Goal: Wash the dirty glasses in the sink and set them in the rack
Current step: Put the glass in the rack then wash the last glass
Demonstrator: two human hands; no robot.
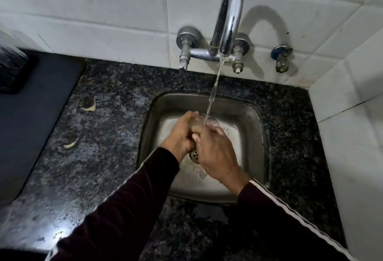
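A small clear glass (198, 124) with cloudy brownish liquid in it is held over the steel sink (251, 128), under the running stream from the chrome tap (229, 16). My left hand (181, 134) grips the glass from the left, fingers curled round its side. From the right my right hand (215, 151) also holds it, fingers wrapped over its near side. Most of the glass is hidden by both hands. Behind the glass a second glass rim (213, 122) shows in the basin. Between my wrists the sink's drain (195, 154) is visible.
A dark granite counter (99, 136) surrounds the sink, wet, with two glasses (88, 103) (71, 141) standing on it at the left. A black mat (35, 103) lies further left, with a dark rack (14, 61) at its far end. White tiled walls stand behind and to the right.
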